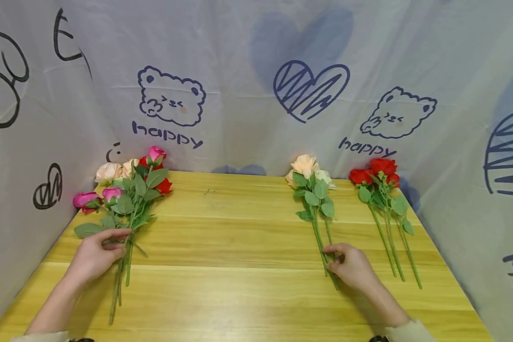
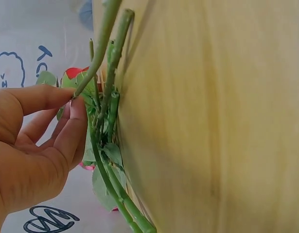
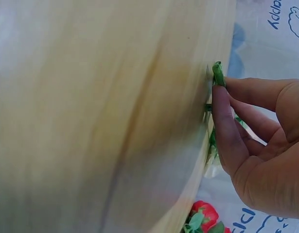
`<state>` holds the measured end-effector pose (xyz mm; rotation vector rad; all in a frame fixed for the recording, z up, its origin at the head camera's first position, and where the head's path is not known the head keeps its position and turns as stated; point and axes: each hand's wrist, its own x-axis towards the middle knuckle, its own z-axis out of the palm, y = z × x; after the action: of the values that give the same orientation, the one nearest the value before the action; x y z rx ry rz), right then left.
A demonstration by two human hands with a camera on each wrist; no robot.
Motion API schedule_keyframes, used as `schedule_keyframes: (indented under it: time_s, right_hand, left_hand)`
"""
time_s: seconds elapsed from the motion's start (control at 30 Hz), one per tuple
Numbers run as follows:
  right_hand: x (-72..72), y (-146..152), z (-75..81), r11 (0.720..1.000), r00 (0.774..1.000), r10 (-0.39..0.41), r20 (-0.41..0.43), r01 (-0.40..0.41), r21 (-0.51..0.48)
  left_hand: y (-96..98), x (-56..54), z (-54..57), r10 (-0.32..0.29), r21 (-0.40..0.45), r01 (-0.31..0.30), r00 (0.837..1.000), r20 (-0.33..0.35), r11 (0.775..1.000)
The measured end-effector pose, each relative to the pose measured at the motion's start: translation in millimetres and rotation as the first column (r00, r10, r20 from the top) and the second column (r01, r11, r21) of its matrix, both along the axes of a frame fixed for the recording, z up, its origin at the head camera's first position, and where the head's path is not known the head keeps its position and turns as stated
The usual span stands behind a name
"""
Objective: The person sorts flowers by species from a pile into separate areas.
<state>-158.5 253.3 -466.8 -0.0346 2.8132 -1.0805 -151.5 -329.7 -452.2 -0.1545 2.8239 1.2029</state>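
At the left of the head view lies a loose pile of artificial roses: cream blooms (image 1: 109,174), pink ones (image 1: 86,200) and red ones (image 1: 164,185). My left hand (image 1: 95,254) pinches a green rose stem (image 2: 98,58) between thumb and forefinger, above other stems; which bloom it belongs to is hidden among the leaves. Right of the middle, pale roses, among them a peach one (image 1: 304,165), lie side by side. My right hand (image 1: 351,267) pinches a stem (image 3: 218,74) of this pale bunch near its cut end.
Three red roses (image 1: 383,167) lie at the table's right, stems toward me. The wooden table (image 1: 235,237) is bordered at the back and sides by a pale cloth (image 1: 239,118) with drawn bears and hearts. Some blooms of the left pile reach the cloth.
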Motion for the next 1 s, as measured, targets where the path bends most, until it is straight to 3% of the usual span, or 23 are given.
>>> schedule_keyframes:
  time_s: [0.37, 0.53, 0.77, 1.0]
  right_hand:
    - [4.5, 1.6, 6.2, 0.997, 0.998, -0.011, 0.055, 0.015, -0.081]
    - [5.9, 0.0, 10.7, 0.987, 0.998, -0.048, -0.031, 0.043, -0.157]
    - [6.4, -19.3, 17.7, 0.955, 0.977, -0.080, -0.197, 0.019, -0.295]
    - [4.9, -51.2, 22.9, 0.867, 0.965, -0.056, -0.258, -0.082, -0.492]
  left_hand:
    - [12.5, 2.5, 6.4, 0.014, 0.087, -0.015, 1.000, 0.007, 0.996]
    - [26.6, 2.9, 12.0, 0.035, 0.188, -0.037, 0.999, 0.010, 0.982]
    - [61.8, -3.0, 21.2, 0.059, 0.386, -0.023, 0.995, -0.082, 0.922]
    - [111.0, -15.3, 27.6, 0.066, 0.557, 0.022, 0.988, -0.138, 0.830]
